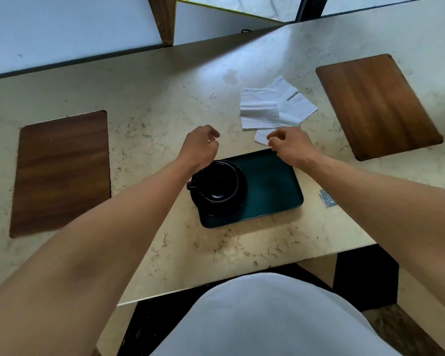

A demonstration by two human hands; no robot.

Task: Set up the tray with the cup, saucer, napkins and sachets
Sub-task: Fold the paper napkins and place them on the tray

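Standing over a pale marbled counter (165, 104) with two rounded wooden inlays (62, 173). Seeing a glossy dark green rectangular tray (272, 191) holding a black cup (217, 186) on its saucer (238, 204). Hovering left hand (201, 145), fingers loosely curled, gripping nothing. Pinching a white napkin corner (261, 137) with right hand (290, 146), beside crumpled napkins (272, 106); patterned sachet (328, 197) lying right of tray.

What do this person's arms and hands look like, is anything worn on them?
Both forearms are bare right up to the edge of the picture: no sleeves show. The left hand and the right hand wear no gloves, and no watch, bracelet or ring is visible. A light-coloured garment covers the body below.
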